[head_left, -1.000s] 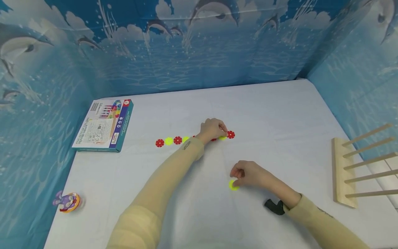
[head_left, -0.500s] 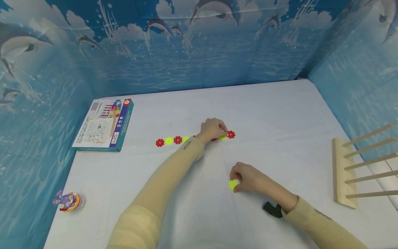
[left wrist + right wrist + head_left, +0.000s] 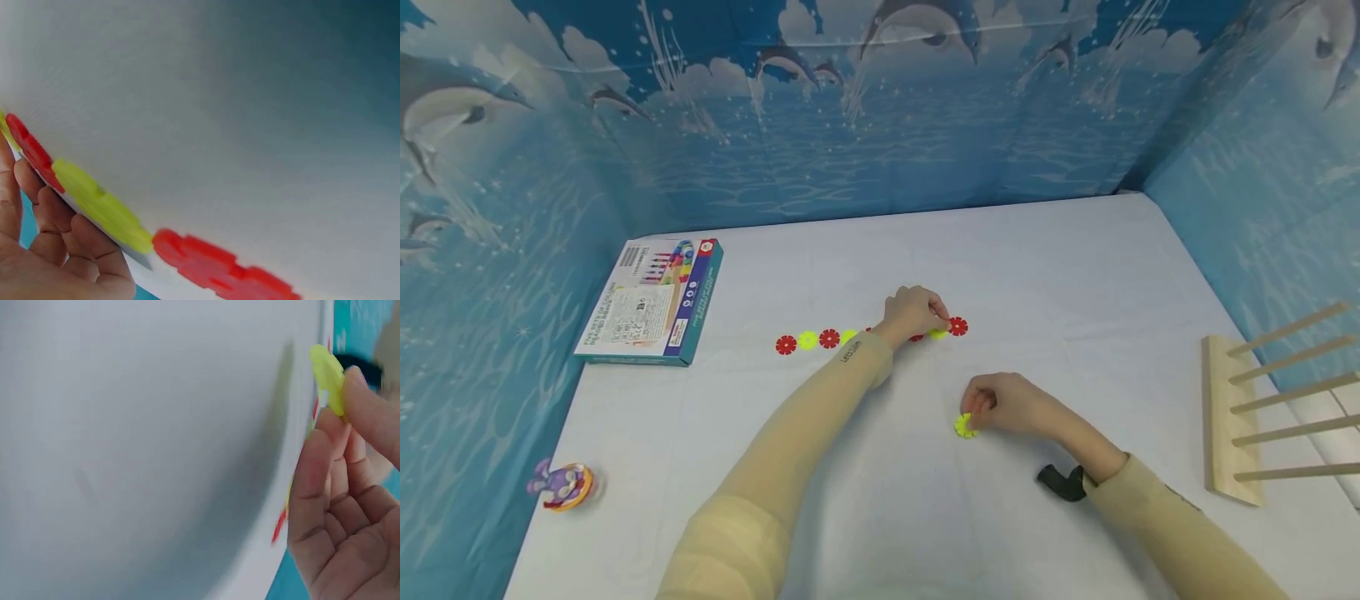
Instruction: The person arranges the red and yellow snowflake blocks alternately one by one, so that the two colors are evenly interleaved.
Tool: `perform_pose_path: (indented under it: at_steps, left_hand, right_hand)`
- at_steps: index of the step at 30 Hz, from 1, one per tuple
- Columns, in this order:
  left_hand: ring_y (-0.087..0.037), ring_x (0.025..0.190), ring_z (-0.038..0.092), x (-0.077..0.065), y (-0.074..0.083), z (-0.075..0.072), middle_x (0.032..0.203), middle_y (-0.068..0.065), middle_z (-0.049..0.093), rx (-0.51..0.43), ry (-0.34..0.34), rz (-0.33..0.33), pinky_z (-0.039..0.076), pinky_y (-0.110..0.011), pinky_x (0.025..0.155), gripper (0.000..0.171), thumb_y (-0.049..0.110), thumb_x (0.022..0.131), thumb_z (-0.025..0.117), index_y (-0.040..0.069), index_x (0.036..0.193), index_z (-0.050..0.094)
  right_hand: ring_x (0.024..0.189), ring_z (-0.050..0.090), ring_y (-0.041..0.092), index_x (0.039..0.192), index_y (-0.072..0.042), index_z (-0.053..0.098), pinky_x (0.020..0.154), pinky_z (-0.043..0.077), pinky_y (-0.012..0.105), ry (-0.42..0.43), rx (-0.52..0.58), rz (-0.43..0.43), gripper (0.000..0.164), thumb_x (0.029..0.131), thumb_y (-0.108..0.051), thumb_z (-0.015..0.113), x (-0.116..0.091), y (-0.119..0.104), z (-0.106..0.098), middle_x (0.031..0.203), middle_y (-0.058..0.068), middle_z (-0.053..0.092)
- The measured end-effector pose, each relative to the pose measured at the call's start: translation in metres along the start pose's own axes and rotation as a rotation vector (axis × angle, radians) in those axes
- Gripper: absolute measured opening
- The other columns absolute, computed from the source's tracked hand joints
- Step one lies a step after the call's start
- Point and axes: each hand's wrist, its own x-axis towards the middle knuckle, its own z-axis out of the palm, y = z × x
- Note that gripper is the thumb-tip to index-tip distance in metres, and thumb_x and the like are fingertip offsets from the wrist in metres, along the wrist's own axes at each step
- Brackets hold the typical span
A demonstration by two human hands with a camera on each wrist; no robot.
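Observation:
Red and yellow notched building discs form a linked row across the table in the head view, starting with a red disc (image 3: 786,344) at the left. My left hand (image 3: 913,310) pinches a yellow disc (image 3: 937,333) close to the row's right end, beside the last red disc (image 3: 958,326). Its forearm covers the middle of the row. In the left wrist view, curled fingers lie along a red disc (image 3: 34,150) and a yellow one (image 3: 103,203). Nearer the front, my right hand (image 3: 1011,402) holds a single yellow disc (image 3: 965,426) between thumb and fingertips, raised over the cloth (image 3: 156,425).
A flat toy box (image 3: 643,304) lies at the back left. A purple figurine (image 3: 561,486) stands at the front left. On the right is a wooden rack (image 3: 1232,417) with several pegs. A black strap (image 3: 1062,483) shows at the right wrist. Dolphin-print curtains (image 3: 865,158) surround the table.
My right hand has moved slightly away from the person with the yellow disc, turning it in its fingers. The left hand has stayed in place on the row.

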Motion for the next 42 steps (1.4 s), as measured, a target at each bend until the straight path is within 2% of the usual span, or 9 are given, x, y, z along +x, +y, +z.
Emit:
perform_pose_path:
  at_steps: [8,13,19,23,32,42]
  left_hand:
    - [-0.018,0.102,0.049,0.002,0.000,0.000,0.090,0.006,0.062,0.017,-0.007,-0.011,0.038,-0.040,0.098,0.010,0.035,0.086,0.075,0.025,0.089,0.075]
    - [-0.018,0.103,0.049,0.000,0.001,0.000,0.089,0.006,0.062,0.026,-0.006,-0.013,0.038,-0.040,0.098,0.010,0.035,0.086,0.075,0.025,0.089,0.075]
    - [-0.018,0.104,0.048,-0.001,0.002,-0.001,0.089,0.005,0.062,0.015,-0.010,-0.020,0.037,-0.040,0.099,0.009,0.034,0.086,0.075,0.025,0.089,0.075]
    - [-0.018,0.103,0.047,-0.002,0.002,-0.002,0.088,0.005,0.061,0.004,-0.008,-0.023,0.037,-0.039,0.097,0.009,0.034,0.086,0.075,0.025,0.088,0.074]
    - [-0.018,0.100,0.048,-0.001,0.002,-0.001,0.085,0.005,0.062,0.009,-0.002,-0.011,0.038,-0.038,0.095,0.009,0.034,0.086,0.075,0.026,0.086,0.074]
    - [-0.018,0.103,0.047,-0.001,0.002,0.001,0.089,0.004,0.061,0.010,-0.002,-0.031,0.037,-0.038,0.095,0.008,0.034,0.086,0.075,0.026,0.085,0.074]
  right_hand:
    - [0.083,0.059,0.019,0.103,-0.005,0.068,0.074,0.047,0.029,0.220,0.025,0.121,0.024,0.087,-0.021,0.075,0.028,0.014,-0.050,0.092,0.006,0.066]
    - [0.088,0.059,0.023,0.112,-0.005,0.065,0.076,0.046,0.028,0.309,0.066,0.221,0.034,0.090,-0.029,0.072,0.045,0.022,-0.067,0.099,0.009,0.067]
    - [0.090,0.058,0.023,0.116,-0.005,0.064,0.077,0.046,0.028,0.342,0.076,0.274,0.035,0.091,-0.029,0.070,0.064,0.030,-0.076,0.100,0.010,0.066]
    - [0.091,0.056,0.024,0.116,-0.004,0.064,0.077,0.046,0.028,0.332,0.079,0.291,0.034,0.091,-0.028,0.069,0.071,0.031,-0.079,0.102,0.011,0.066]
    - [0.088,0.055,0.023,0.113,-0.002,0.066,0.074,0.045,0.027,0.321,0.043,0.311,0.032,0.091,-0.026,0.069,0.076,0.029,-0.077,0.100,0.012,0.065]
    - [0.089,0.054,0.025,0.108,-0.001,0.066,0.075,0.045,0.030,0.345,-0.021,0.320,0.029,0.091,-0.025,0.067,0.080,0.024,-0.071,0.100,0.014,0.064]
